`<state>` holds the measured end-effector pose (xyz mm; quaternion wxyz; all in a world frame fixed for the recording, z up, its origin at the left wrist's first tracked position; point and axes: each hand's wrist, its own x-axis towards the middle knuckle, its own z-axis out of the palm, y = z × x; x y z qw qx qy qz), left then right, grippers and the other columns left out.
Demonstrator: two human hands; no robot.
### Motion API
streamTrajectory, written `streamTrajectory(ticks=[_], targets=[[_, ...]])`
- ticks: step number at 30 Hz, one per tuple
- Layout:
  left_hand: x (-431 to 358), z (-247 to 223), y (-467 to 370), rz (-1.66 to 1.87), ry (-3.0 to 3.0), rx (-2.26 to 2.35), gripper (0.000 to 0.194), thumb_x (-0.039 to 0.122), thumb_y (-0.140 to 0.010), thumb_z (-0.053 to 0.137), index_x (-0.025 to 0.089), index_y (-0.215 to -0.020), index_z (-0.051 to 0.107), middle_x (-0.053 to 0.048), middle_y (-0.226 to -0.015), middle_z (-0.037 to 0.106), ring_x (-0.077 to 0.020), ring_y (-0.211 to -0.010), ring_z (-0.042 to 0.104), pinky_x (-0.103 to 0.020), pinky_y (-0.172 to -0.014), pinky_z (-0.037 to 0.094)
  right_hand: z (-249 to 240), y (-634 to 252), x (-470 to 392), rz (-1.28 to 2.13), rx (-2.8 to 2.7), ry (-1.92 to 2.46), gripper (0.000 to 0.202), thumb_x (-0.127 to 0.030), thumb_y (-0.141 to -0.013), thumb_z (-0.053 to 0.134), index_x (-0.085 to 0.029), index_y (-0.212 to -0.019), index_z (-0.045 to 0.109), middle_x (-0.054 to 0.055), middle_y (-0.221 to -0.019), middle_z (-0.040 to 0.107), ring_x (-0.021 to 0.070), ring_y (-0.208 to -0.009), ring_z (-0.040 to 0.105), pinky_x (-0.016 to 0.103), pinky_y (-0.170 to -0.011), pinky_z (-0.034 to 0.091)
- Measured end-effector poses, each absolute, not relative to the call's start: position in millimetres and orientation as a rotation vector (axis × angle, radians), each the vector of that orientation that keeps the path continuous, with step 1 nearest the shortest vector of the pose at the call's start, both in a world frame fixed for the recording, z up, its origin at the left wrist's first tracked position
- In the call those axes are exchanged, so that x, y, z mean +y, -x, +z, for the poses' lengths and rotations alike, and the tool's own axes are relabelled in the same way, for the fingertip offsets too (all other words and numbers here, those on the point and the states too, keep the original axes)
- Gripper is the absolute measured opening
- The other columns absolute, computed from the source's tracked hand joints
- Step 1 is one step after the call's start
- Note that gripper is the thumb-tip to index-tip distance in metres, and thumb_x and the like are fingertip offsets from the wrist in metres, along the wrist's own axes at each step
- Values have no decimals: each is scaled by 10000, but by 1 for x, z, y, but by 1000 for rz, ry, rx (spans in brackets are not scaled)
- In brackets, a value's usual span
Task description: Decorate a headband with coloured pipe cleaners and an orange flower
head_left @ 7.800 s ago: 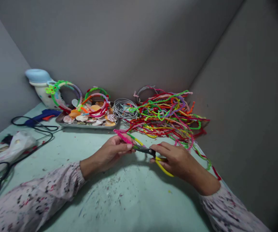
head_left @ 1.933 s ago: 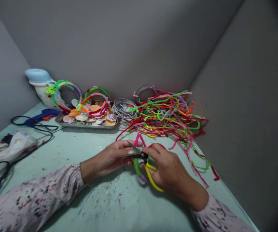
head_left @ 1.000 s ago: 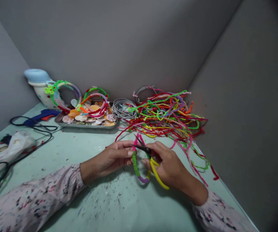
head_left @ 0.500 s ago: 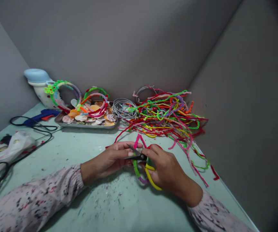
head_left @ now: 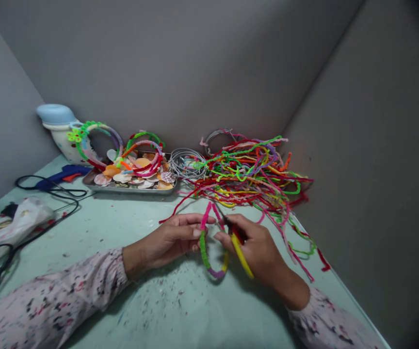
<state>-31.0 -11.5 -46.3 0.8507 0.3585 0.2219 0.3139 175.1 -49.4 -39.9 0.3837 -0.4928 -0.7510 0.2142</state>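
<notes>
Head | right hand [head_left: 259, 245] partly hides scissors [head_left: 241, 254] | sleeves [head_left: 64, 291] cropped

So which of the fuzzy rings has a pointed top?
The pink, green, purple and yellow ring in the left hand; its pink top forms a peak, while those at the tray curve round.

And here's the loop [head_left: 203, 248] between left hand [head_left: 175, 236] and right hand [head_left: 258, 248] — from it, pipe-cleaner pile [head_left: 246, 169] at one o'clock, wire coil [head_left: 187, 165] at eleven, tray [head_left: 133, 191] holding shells [head_left: 123, 178] at ten, glue gun [head_left: 56, 179] past that, bottle [head_left: 64, 138] behind — bag [head_left: 31, 215] at nine.
</notes>
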Motion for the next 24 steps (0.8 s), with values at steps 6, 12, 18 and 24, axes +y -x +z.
streamTrajectory(ticks=[6, 12, 18, 24], targets=[[-15, -44, 29, 653, -815, 471, 402, 113, -757, 676, 146, -1156, 635, -72, -967, 617, -100, -734, 536, -219, -640, 400, -24, -162, -57, 1174, -1503, 1139, 357, -283, -775, 682, -215, -1100, 550, 13, -874, 631, 134, -765, 626, 246, -683, 512], [-22, -43, 24, 682, -897, 483, 437, 132, -728, 713, 176, -1158, 645, -90, -993, 638, -117, -734, 549, -231, -624, 387, -18, -153, -63, 1330, -1394, 1171, 325, -233, -745, 676, -210, -1042, 547, -12, -798, 615, 111, -664, 606, 219, -593, 508], [-24, -45, 22, 719, -983, 538, 405, 163, -739, 730, 204, -1135, 655, -35, -901, 615, -76, -657, 515, -226, -604, 380, -15, -149, -67, 1337, -1367, 1235, 324, -200, -726, 649, -198, -1030, 540, -32, -726, 581, 94, -553, 545, 208, -483, 482], [-24, -50, 24, 714, -1016, 556, 423, 186, -744, 727, 203, -1158, 641, -36, -889, 608, -82, -654, 511, -234, -605, 384, -11, -146, -68, 1327, -1343, 1260, 319, -139, -701, 607, -185, -1008, 533, -39, -707, 574, 78, -524, 527, 197, -476, 458]])
